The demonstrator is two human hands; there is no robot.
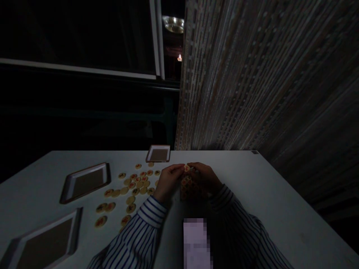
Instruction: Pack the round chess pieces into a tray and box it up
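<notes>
Between the fingertips of both hands is a round xiangqi piece [187, 169] with a red character facing up. My left hand [168, 181] pinches it from the left with thumb and fingers. From the right, the fingers of my right hand [206, 177] close on the same piece. Just below, more red-marked xiangqi pieces [184, 182] sit close together in rows; my right hand and its shadow hide part of them, and what holds them is too dark to make out. Left of my hands, several loose xiangqi pieces [139, 184] lie scattered, some showing red or black characters, others blank.
Three shallow trays stand on the white table [238, 168]: one tray [158, 161] at the far edge, another tray [65, 201] at left, a third tray [75, 244] at near left. A blurred-out phone-like screen [196, 243] is in front of me. A string curtain [224, 82] hangs behind.
</notes>
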